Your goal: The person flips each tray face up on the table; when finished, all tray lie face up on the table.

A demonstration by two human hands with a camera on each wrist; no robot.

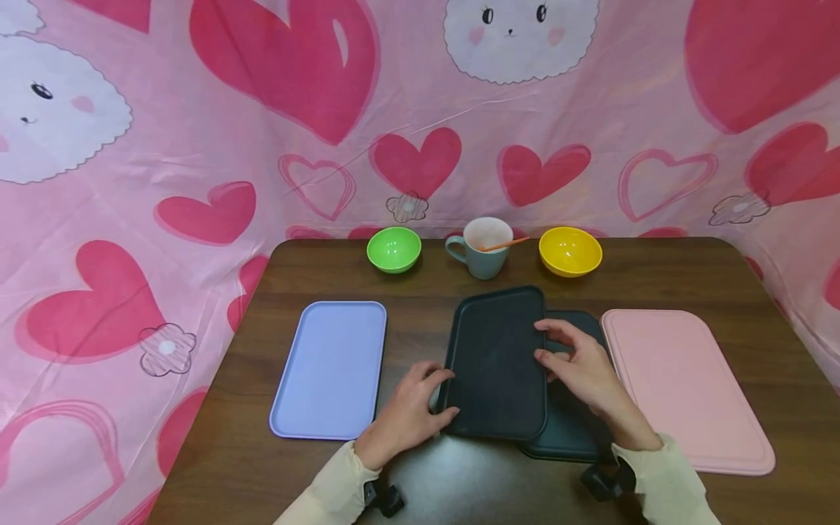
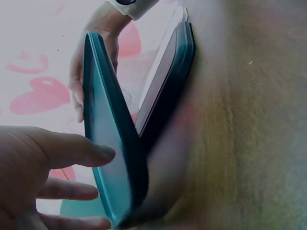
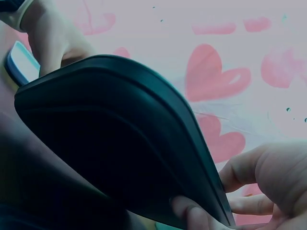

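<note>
Both hands hold a dark green tray [image 1: 499,364], tilted with its right side raised. At its left rim is my left hand [image 1: 410,408], with the thumb [image 2: 98,154] reaching over the tray's face and other fingertips right at the rim. My right hand [image 1: 584,368] pinches the right rim; in the right wrist view, some fingertips [image 3: 189,211] show against the underside. A second dark green tray [image 1: 577,430] lies on the table, partly covered by the held one in the head view.
On the wooden table [image 1: 216,474], a blue tray [image 1: 331,372] lies left and a pink tray [image 1: 689,394] right. Along the back edge stand a green bowl [image 1: 394,250], a grey-blue mug [image 1: 484,261] with an orange stick [image 1: 505,245], and a yellow bowl [image 1: 570,251].
</note>
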